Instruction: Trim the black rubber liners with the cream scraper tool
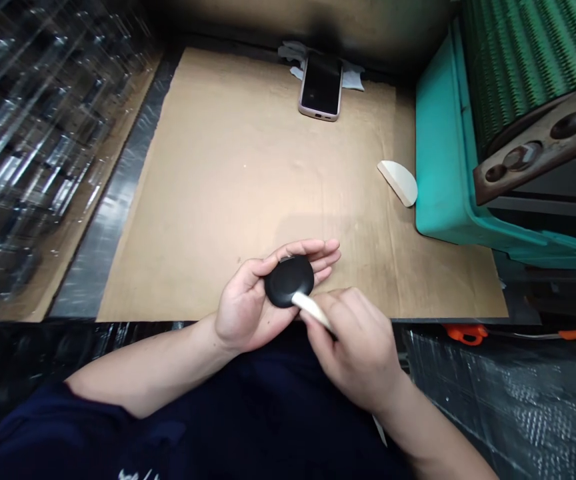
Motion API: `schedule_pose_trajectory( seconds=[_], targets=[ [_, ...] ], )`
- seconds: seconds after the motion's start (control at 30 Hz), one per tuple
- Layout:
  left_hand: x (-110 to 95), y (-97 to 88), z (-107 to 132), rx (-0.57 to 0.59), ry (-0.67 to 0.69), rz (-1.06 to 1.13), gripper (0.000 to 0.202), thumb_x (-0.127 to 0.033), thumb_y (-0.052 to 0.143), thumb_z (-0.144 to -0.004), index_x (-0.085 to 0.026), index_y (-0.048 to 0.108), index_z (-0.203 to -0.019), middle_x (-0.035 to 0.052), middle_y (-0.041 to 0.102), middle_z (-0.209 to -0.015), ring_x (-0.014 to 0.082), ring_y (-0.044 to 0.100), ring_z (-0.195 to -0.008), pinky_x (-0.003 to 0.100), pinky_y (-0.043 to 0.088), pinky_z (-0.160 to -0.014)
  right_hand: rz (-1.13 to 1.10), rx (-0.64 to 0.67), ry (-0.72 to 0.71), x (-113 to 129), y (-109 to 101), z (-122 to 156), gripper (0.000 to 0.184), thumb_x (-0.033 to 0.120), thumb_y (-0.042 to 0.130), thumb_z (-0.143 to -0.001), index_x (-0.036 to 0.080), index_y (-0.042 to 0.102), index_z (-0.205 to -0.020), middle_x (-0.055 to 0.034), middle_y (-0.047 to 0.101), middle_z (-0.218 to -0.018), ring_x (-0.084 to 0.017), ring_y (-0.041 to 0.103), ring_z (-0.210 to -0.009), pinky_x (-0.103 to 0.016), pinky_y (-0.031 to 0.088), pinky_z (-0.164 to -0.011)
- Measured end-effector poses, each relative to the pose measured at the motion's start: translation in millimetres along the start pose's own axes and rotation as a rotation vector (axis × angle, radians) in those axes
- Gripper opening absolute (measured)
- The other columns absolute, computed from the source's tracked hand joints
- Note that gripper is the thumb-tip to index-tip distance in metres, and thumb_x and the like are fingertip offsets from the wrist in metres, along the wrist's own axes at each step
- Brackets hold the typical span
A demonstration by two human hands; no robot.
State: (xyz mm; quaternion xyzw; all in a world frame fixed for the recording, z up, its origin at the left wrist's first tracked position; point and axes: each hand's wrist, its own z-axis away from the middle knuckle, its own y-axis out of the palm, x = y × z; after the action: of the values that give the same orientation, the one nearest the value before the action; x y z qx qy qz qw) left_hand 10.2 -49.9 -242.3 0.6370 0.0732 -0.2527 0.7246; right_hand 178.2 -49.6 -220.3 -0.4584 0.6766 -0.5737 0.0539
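My left hand [248, 300] lies palm up at the near edge of the cardboard sheet [248, 180] and cradles a round black disc [289, 281] between thumb and fingers. My right hand [358, 347] is closed around a pale flat scraper-like piece [311, 308], whose tip touches the lower right edge of the disc. Both hands sit just above my lap, over dark blue clothing.
A phone in a pink case [321, 87] lies face up at the far edge on a white cloth. A pale half-round piece [399, 181] rests near a teal crate [443, 173] at the right. Orange-handled tool [468, 332] lies by the front right. Shiny metal parts fill the left.
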Motion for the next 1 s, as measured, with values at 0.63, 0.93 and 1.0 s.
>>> schedule_pose_trajectory(
  seconds=[0.63,0.93,1.0],
  targets=[
    [1.0,-0.6,2.3,0.056,0.066,-0.081,0.040,-0.030,0.032,-0.096,-0.014,0.069,-0.098,0.0166,0.058,-0.145,0.0365,0.046,-0.144,0.054,0.025,-0.125,0.036,-0.114,-0.033,19.5,20.4,-12.1,0.016,0.020,0.055,-0.100,0.011,0.068,-0.096,-0.0035,0.059,-0.071,-0.017,0.051,-0.065,-0.032,0.037,-0.060],
    [-1.7,0.4,3.9,0.069,0.021,-0.097,0.068,-0.053,0.014,-0.103,-0.013,0.068,-0.099,0.0199,0.058,-0.144,0.0380,0.046,-0.143,0.056,0.024,-0.125,-0.005,-0.145,-0.033,16.7,19.3,-18.4,0.016,0.019,0.056,-0.099,0.010,0.070,-0.096,-0.0047,0.059,-0.073,-0.018,0.053,-0.067,-0.032,0.042,-0.064],
    [-1.3,0.3,4.0,0.060,0.018,-0.105,0.072,-0.057,0.011,-0.103,-0.013,0.068,-0.100,0.0202,0.057,-0.145,0.0388,0.046,-0.144,0.057,0.023,-0.125,-0.017,-0.131,-0.062,16.8,19.1,-17.8,0.018,0.018,0.055,-0.099,0.010,0.070,-0.094,-0.0043,0.059,-0.071,-0.018,0.051,-0.066,-0.032,0.041,-0.062]
  ],
)
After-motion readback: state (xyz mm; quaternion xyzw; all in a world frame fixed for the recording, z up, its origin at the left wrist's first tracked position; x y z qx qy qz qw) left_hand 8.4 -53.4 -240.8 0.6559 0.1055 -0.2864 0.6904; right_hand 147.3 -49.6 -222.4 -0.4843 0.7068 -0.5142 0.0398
